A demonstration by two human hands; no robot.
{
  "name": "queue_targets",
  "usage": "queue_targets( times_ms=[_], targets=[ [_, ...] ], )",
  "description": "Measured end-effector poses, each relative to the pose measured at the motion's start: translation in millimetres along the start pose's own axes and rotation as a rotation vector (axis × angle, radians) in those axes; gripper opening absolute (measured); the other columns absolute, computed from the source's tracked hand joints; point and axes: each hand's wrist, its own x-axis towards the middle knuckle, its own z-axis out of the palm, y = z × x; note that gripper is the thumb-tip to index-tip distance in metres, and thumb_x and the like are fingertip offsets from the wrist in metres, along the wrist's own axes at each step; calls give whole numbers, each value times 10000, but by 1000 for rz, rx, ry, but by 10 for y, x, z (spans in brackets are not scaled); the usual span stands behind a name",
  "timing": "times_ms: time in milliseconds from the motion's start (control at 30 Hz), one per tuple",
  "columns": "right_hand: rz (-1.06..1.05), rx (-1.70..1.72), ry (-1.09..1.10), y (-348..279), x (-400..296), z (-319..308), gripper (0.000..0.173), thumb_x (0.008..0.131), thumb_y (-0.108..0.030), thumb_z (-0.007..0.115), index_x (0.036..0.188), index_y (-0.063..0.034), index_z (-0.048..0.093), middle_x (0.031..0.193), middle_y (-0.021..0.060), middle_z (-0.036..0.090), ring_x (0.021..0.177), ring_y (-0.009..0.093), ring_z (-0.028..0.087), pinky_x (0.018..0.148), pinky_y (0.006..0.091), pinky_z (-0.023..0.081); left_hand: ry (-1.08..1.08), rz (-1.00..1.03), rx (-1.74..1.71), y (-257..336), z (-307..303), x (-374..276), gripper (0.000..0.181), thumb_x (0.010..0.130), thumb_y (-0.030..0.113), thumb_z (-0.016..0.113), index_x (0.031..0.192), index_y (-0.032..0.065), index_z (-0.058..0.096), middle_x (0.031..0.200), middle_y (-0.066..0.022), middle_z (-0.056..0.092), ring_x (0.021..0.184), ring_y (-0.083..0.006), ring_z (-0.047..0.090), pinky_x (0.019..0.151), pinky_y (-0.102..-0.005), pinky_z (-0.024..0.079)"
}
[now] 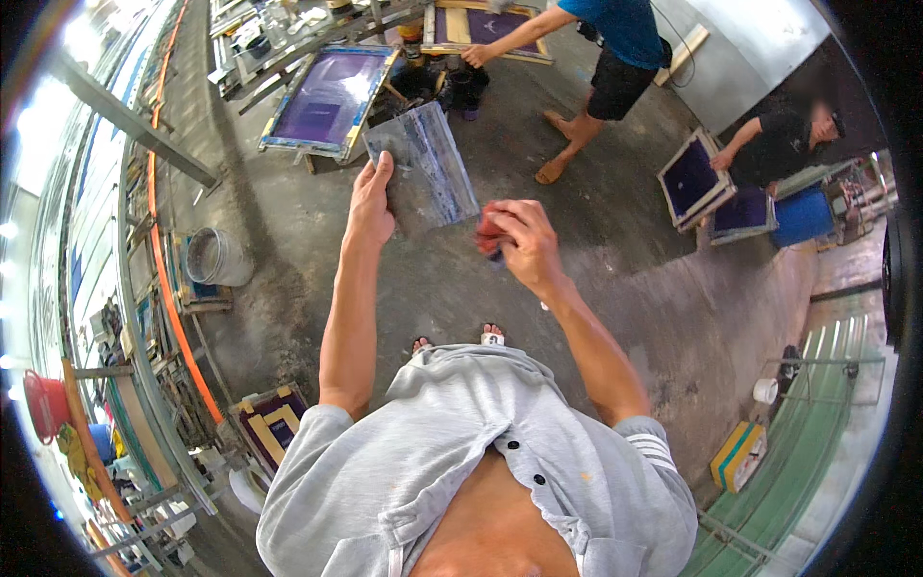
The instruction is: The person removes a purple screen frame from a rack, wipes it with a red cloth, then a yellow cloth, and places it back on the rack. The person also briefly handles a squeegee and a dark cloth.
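My left hand (373, 198) grips the near left edge of a flat grey panel (425, 166), its thumb lying on top. Pale and dark streaks run along the panel's middle, and it is held tilted above the concrete floor. In my right hand (530, 241) is a crumpled red and dark cloth (489, 229), blurred, just off the panel's lower right corner. Beyond the panel, a framed purple printing screen (328, 101) rests tilted on a low support. Dark tubs (418, 81) stand beside it, partly hidden by the panel.
A person in a blue shirt (613, 29) reaches toward another screen (497, 29) at the back. On the right, a second person in black (779, 148) holds a framed screen (689, 177) near a blue barrel (802, 215). A bucket (216, 257) and an orange strip (173, 310) lie left.
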Motion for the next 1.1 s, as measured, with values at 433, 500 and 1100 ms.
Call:
queue_targets(
  times_ms=[433, 500, 1100],
  targets=[
    [554, 665, -133, -512, 63, -270, 449, 696, 109, 587, 1129, -6, 611, 1118, 121, 646, 1059, 232, 637, 938, 327, 487, -961, -55, -578, -110, -343, 657, 273, 994, 319, 461, 947, 52, 491, 604, 4, 472, 544, -140, 456, 549, -269, 382],
    [461, 626, -136, -532, 68, -275, 465, 686, 121, 594, 1134, -3, 603, 1134, 129, 644, 1081, 232, 628, 952, 325, 481, -990, 6, -596, -71, -260, 690, 241, 993, 284, 459, 948, 49, 484, 607, 4, 475, 549, -138, 457, 551, -273, 381],
    [218, 553, 17, -908, 787, -201, 410, 686, 85, 682, 1088, 11, 647, 1112, 145, 657, 1031, 248, 656, 910, 327, 503, -408, 280, 23, 108, 189, 441, 795, 899, 778, 258, 789, 29, 499, 487, -89, 443, 395, -197, 439, 386, -305, 382]
  ],
)
